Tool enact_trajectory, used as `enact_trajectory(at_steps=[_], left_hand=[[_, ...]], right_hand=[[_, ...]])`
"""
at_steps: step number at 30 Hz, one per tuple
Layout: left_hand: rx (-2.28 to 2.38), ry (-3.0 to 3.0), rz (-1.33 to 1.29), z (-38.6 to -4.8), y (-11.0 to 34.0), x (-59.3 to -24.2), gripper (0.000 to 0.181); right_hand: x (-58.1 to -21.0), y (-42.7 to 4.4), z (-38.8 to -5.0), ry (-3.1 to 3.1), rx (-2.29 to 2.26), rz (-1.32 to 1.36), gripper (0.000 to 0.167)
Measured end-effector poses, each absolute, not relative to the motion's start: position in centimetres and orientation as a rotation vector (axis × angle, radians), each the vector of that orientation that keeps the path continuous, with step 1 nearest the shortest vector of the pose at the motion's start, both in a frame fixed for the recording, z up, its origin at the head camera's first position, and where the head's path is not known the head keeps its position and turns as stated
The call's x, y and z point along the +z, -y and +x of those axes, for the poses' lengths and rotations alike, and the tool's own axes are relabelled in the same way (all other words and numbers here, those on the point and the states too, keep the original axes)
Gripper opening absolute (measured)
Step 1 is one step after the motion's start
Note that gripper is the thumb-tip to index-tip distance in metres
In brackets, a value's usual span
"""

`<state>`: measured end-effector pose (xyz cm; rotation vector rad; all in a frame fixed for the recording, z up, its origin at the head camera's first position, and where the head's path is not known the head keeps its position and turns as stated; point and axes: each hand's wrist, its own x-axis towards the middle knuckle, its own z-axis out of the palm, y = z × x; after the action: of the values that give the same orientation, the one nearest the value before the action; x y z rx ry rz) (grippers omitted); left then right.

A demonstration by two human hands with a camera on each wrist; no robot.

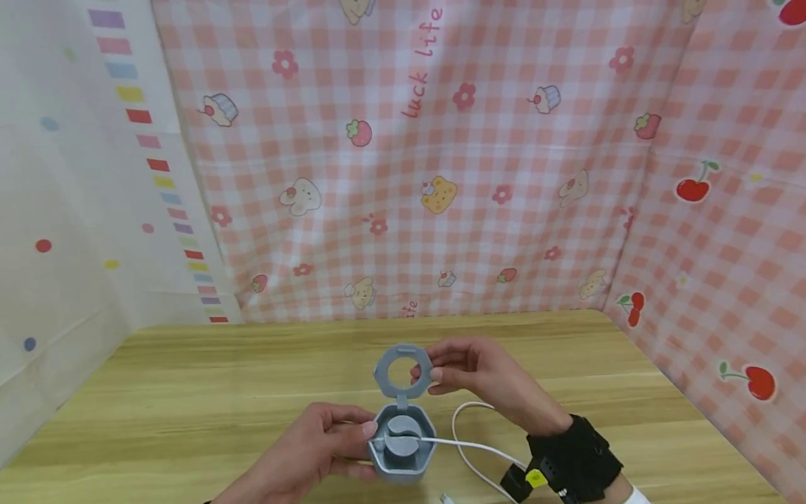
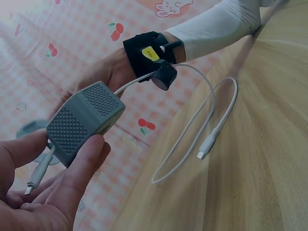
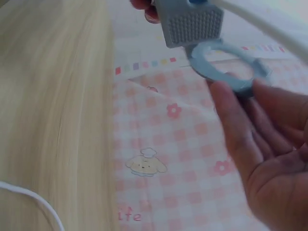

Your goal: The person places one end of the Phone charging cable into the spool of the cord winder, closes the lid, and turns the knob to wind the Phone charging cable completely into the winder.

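A grey hexagonal case [image 1: 401, 470] with textured sides, seen too in the left wrist view [image 2: 72, 127], is held up by my left hand [image 1: 315, 448], fingers and thumb gripping its sides. Its ring-shaped lid [image 1: 385, 374] stands raised on a hinge. My right hand [image 1: 481, 374] pinches the lid's edge between thumb and fingers, also visible in the right wrist view [image 3: 274, 149]. A white cable [image 1: 469, 444] lies in the slot of the round core [image 1: 400, 446] and leaves the case at both sides. One short connector end [image 2: 41, 168] hangs by my left fingers.
The cable loops down to the wooden table [image 2: 260, 144], where its other connector [image 2: 208, 146] lies. A black wrist strap with a camera [image 1: 569, 458] is on my right wrist. Checked cloth [image 1: 403, 245] stands behind the table and along its right side.
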<state>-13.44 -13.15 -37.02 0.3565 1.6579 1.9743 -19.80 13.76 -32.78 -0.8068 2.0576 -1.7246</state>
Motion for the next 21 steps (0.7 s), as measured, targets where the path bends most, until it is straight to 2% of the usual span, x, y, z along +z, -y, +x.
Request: enact_trajectory(at_steps=[7, 12, 15, 21], left_hand=[[2.073, -1.588, 0.29, -13.8, 13.6, -37.1, 0.049], [2.161, -1.499, 0.265, -13.9, 13.7, -37.0, 0.06], [2.201, -1.433, 0.263, -13.9, 13.8, -37.0, 0.063], [2.263, -1.304, 0.263, -13.7, 14.1, -36.7, 0.04]], right_hand=[[-32.7, -13.2, -18.9, -2.25, -1.701, -1.214, 0.022], [-32.7, -12.4, -18.7, -2.201, -1.703, -1.66, 0.02], [-32.6, -12.0, -18.5, -2.242, -1.636, -1.84, 0.019], [-32.6, -11.6, -18.1, -2.25, -1.554, -2.027, 0.019]])
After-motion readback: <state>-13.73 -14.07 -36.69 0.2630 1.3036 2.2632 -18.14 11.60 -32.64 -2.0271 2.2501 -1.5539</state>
